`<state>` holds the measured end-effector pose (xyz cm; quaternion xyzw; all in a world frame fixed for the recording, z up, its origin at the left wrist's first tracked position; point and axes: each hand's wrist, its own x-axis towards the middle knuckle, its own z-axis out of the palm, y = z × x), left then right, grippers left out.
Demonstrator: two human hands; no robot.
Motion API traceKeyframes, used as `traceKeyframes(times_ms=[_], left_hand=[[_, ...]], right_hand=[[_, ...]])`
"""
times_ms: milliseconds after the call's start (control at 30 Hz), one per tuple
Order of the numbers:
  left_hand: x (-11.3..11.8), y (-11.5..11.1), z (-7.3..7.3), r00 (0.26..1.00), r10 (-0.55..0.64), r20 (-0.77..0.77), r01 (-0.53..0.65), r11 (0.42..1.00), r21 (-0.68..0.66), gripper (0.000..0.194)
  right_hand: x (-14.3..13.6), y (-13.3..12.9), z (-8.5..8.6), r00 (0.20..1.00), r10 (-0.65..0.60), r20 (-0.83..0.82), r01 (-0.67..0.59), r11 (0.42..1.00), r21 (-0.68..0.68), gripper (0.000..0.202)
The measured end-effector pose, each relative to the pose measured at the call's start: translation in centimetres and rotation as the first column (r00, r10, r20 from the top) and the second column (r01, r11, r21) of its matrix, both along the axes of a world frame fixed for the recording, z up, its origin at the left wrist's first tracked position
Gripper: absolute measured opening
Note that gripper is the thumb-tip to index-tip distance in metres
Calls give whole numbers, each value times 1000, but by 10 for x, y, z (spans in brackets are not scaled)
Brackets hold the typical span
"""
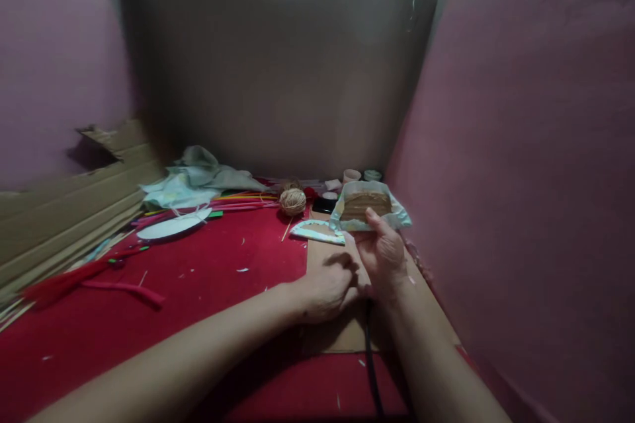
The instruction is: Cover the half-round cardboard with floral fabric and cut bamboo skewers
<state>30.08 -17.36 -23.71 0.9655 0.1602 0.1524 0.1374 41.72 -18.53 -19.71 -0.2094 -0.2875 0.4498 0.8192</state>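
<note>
My right hand (384,251) grips a cardboard piece (367,206) with its thumb on the brown face. Pale patterned fabric (399,217) borders that piece and stands out past its edges. Low over a flat cardboard sheet (342,337), my left hand (330,291) is closed, its fingers curled; what they hold, if anything, is hidden. A black cord (372,370) runs down from between my hands toward the front. Just beyond my left hand lies a half-round cardboard piece (317,231) edged with the same fabric.
A ball of twine (292,201) and a black flat object (324,205) lie beyond. Small tubs (352,176) stand at the back. Leftward are a white oval piece (174,225), crumpled fabric (198,178), coloured sticks and cardboard (74,211). A pink wall (520,178) rises close on the right.
</note>
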Motion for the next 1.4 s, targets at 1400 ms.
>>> traceKeyframes(times_ms=[1400], left_hand=[[-58, 59, 43, 637, 509, 579, 11, 745, -667, 13]], right_hand=[[-21, 3, -29, 986, 165, -7, -163, 966, -200, 34]])
